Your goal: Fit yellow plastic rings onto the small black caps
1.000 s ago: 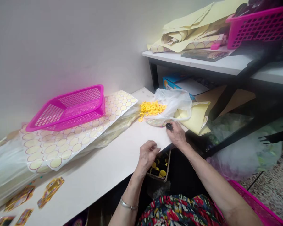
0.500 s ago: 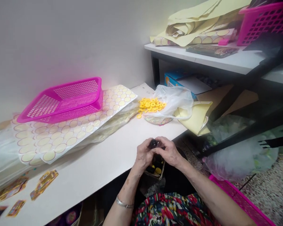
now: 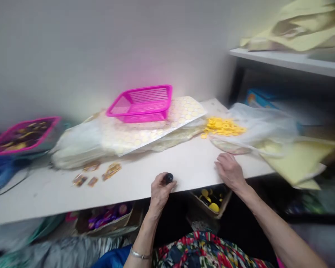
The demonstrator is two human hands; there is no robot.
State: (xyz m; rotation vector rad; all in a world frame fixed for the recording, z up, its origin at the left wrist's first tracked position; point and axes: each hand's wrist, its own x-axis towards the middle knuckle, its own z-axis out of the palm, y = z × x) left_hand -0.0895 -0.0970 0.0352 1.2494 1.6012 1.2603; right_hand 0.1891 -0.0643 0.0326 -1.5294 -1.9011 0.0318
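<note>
My left hand (image 3: 160, 190) is closed around a small black round piece (image 3: 169, 178), held over the front edge of the white table (image 3: 134, 190). Its dark round end faces up between thumb and fingers. To the right, my right hand (image 3: 229, 171) is over the table with its fingers loosely stretched out; I see nothing in it, though it is slightly blurred. Beyond that hand lies a pile of yellow plastic pieces (image 3: 223, 126), some ring-shaped, by a white plastic bag (image 3: 264, 121). Below the table edge, between the arms, a box (image 3: 225, 201) contains black and yellow round pieces.
A pink basket (image 3: 145, 117) stands on sheets of round stickers (image 3: 184, 111). Shiny printed packets (image 3: 111, 171) lie on the left. Another pink-rimmed basket (image 3: 54, 126) holds dark and yellow pieces. Purple items (image 3: 108, 217) fill a box under the table. A shelf (image 3: 290, 63) overhangs the right.
My hands have come apart: the left keeps the black piece, while the right has let go and moved right over the table. The view has swung left.
</note>
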